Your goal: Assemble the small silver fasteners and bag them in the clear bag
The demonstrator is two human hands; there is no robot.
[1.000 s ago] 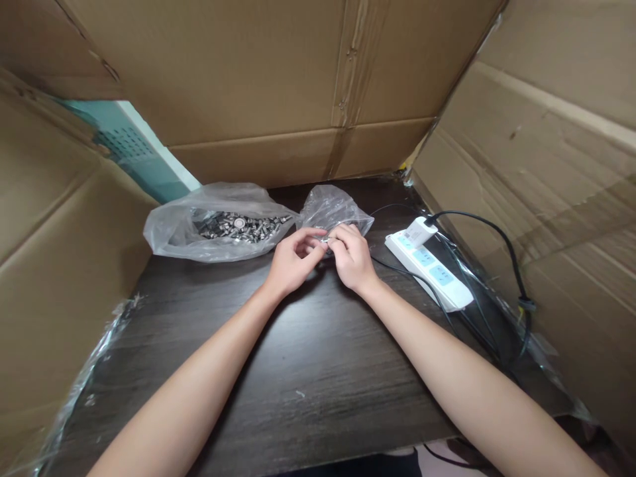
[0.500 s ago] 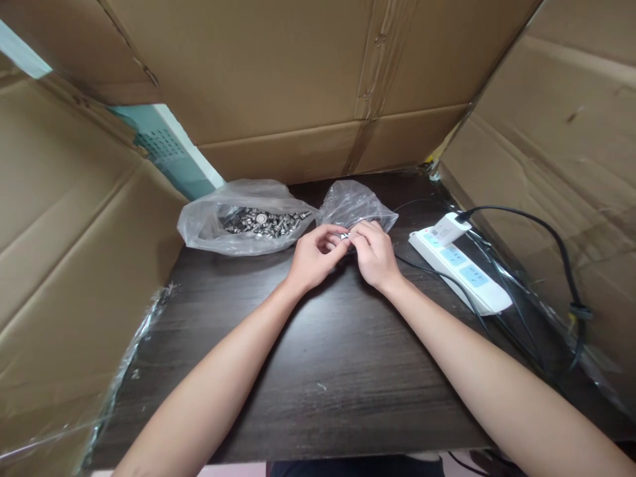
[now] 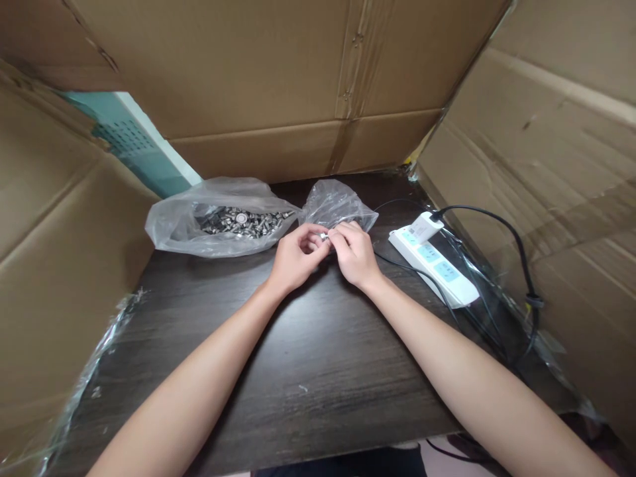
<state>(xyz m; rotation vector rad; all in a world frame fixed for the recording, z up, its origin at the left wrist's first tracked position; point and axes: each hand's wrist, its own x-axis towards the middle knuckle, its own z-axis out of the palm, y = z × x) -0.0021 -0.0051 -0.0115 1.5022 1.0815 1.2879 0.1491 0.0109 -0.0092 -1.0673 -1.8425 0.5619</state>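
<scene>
Between the fingertips of both hands is a small shiny metal piece, too small to name exactly. My left hand is closed in a pinch on it, thumb and index finger meeting. My right hand grips its other side, with the fingers bent and partly hidden. Just behind the hands lies a clear plastic bag; what it holds is mostly covered. To the left, a larger open plastic bag contains many small metal parts, with one round pale disc on top.
A white power strip with a plugged-in white adapter lies on the right. Black cables loop around it. Cardboard walls enclose the dark wooden table at the back and both sides.
The whole view has shifted, so everything appears further left. Both hands keep their place in front of the bags, still holding the small metal piece.
</scene>
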